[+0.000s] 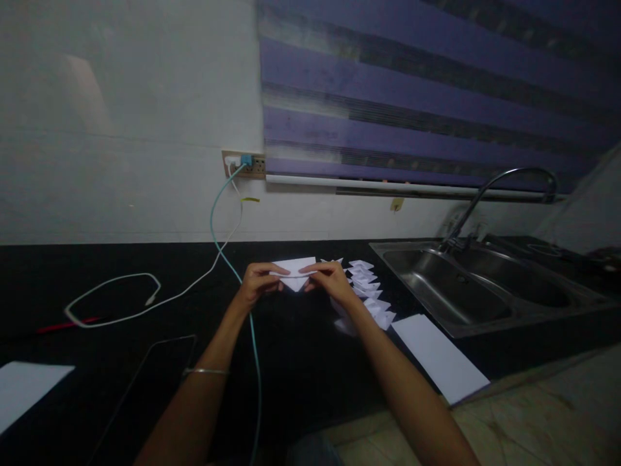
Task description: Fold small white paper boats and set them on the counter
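Observation:
A partly folded sheet of white paper (295, 265) is held just above the dark counter, its lower part coming to a point. My left hand (259, 282) pinches its left side between thumb and fingers. On the opposite side, my right hand (328, 279) grips the paper the same way, both thumbs lying along a horizontal fold. Beyond my right wrist lie several folded white paper pieces (369, 291) in a loose row, partly hidden by my forearm. A stack of flat white paper (439, 356) rests farther right.
A double steel sink (451, 291) with a curved faucet (485, 188) occupies the right side. White and teal cables (255, 362) run from the wall outlet (245, 163) across the black counter (301, 362). At left are more white paper (29, 388), a red pen-like object (68, 325) and a dark flat device (150, 388).

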The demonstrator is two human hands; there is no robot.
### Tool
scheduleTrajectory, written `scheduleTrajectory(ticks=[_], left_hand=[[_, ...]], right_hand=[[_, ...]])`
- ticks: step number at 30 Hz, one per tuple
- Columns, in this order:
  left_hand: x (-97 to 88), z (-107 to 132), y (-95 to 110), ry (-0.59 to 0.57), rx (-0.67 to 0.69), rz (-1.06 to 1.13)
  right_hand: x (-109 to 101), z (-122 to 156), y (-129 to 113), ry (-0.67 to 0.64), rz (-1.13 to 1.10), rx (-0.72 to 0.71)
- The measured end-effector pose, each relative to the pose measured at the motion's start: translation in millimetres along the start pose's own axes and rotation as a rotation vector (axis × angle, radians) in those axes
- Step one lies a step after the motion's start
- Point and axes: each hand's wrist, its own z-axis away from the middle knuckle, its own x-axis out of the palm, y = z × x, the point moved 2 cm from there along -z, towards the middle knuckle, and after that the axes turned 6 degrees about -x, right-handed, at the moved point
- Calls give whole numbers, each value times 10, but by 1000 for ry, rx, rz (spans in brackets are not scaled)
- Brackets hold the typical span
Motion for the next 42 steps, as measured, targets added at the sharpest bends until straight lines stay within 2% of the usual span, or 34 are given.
scheduleTrajectory(ticks=[3,5,9,12,16,21,28,31,36,42], left_hand=[[1,-41,-47,-27,35,74],[11,-82,-98,1,41,114],[68,-142,-195,54,-62,103],[116,-124,-178,111,-113,128],[182,-47,-85,45,-195,109],[193,2,-5,112,-150,-20],[245,-24,-11,137,-29,-230],[266,-14,-10,135,-4,-264],[265,-3,-29,169,-8,-250],[269,-2,-53,174,11,-301]], right_hand=[[-14,-7,-3,53,25,-40],[-16,-13,18,66,53,-54],[5,-25,82,46,92,-67],[18,-24,92,50,125,-76],[23,-4,57,28,157,-90],[39,12,30,-39,31,-62],[112,-20,24,177,233,-75],[128,-24,72,228,143,-26],[108,-42,174,221,-31,88],[112,-34,154,194,-94,126]])
